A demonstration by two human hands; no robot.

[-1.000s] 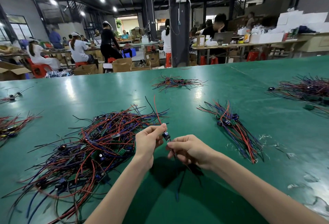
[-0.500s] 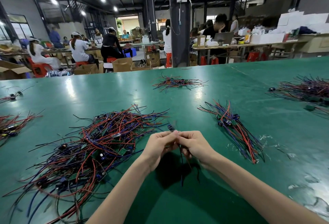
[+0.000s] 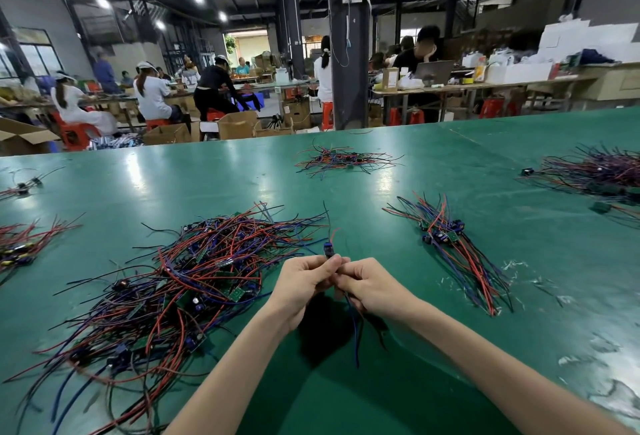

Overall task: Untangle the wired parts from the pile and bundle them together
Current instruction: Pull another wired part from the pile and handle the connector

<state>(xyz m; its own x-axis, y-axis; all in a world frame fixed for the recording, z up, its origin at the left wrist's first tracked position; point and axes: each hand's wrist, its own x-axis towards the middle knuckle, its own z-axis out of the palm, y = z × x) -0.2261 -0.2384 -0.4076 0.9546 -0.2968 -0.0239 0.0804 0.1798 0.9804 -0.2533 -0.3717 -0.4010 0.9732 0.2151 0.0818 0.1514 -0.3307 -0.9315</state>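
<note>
A big tangled pile of red, blue and black wired parts lies on the green table at my left. A sorted bundle of wired parts lies to the right, its wires roughly aligned. My left hand and my right hand meet above the table between the two. Together they pinch one wired part: its small blue component sticks up above my fingertips, and its blue and black wires hang down below my right hand.
More wire heaps lie at the far middle, far right and left edge. Scraps of clear tape litter the table at right. Beyond the table, people sit at benches among cardboard boxes and a dark pillar.
My hands have come together: a second ago they were apart, the left holding the part up by a red wire. Now both pinch it close, with the component lower and its wires hanging below.
</note>
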